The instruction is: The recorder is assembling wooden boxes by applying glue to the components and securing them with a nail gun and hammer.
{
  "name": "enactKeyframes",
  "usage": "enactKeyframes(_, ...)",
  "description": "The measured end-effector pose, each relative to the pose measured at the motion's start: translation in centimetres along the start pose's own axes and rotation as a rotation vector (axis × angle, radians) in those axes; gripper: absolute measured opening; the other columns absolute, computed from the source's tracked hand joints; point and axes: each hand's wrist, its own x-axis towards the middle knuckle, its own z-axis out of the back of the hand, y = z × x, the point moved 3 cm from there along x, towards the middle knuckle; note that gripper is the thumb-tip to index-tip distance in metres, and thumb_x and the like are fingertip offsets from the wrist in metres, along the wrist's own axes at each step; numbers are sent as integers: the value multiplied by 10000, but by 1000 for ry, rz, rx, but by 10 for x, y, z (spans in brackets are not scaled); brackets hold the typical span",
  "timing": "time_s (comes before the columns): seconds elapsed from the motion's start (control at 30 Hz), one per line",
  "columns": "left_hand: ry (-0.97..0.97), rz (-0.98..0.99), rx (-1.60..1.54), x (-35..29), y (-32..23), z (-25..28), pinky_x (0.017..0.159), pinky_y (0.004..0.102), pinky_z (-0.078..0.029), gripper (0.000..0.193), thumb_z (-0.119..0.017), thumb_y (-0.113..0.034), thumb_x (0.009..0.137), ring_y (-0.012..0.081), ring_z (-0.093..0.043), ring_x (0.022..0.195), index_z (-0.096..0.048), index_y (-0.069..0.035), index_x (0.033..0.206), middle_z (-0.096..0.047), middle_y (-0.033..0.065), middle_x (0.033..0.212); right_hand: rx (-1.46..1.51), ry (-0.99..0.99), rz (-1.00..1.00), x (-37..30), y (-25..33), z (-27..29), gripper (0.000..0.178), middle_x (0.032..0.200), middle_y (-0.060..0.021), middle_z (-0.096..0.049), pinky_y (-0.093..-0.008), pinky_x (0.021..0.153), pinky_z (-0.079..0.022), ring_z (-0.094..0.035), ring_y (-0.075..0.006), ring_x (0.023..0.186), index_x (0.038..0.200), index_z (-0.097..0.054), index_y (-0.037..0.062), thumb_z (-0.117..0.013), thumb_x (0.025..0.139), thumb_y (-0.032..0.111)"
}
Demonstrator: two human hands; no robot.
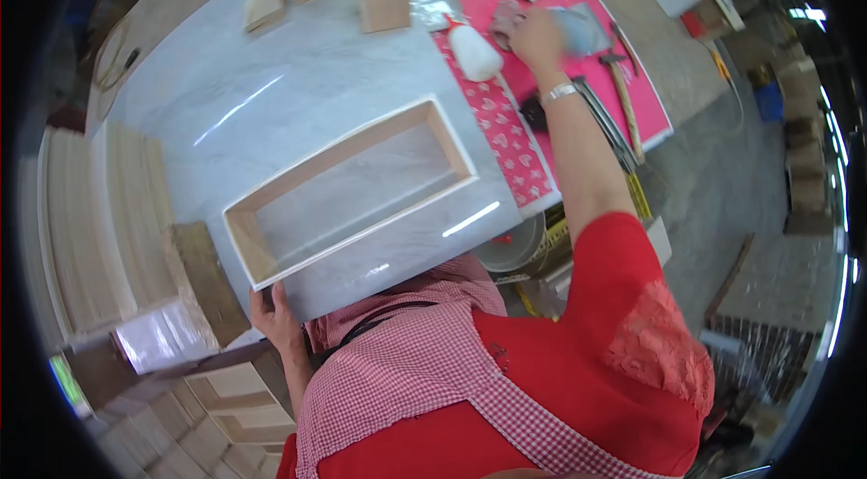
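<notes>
A long rectangular wooden frame (339,249) with pale edges lies at a slant on the grey marbled tabletop (298,122), which shows through it. My left hand (278,315) grips its near left corner, with part of the fingers hidden below. At the far right, my right arm stretches over a pink sheet (655,100). My right hand (539,41) is beside a crumpled greyish-pink cloth (506,23) and a blurred bluish-grey thing (582,29); its fingers are smeared, so their grip is unclear. Left of this hand lies a white bottle (474,53) with a red nozzle.
A hammer (623,100) lies right of my right forearm. Wooden blocks (386,0) stand along the back. Stacked boards (135,217) rise at the left. Below the table's right edge is a round grey container (513,246).
</notes>
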Motion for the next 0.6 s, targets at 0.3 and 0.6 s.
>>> enactKeyframes(0.3,-31,-26,-9,5,1,-1,919,272,-430,300,-632,-167,987,147,-570,1004,-626,57,1185,-668,80,1102,247,359,-43,-2,-56,-17,474,1019,-252,-700,-466,900,-525,-665,-423,997,1060,-702,-15,-664,860,413)
enactKeyframes(0.6,-25,-50,92,9,-2,0,850,273,-443,261,-615,-175,998,136,-548,912,-622,64,1103,-657,69,1018,-322,-15,-693,-274,-266,174,602,1099,-252,-666,-464,893,-503,-635,-396,1038,1133,-652,-34,-687,826,483)
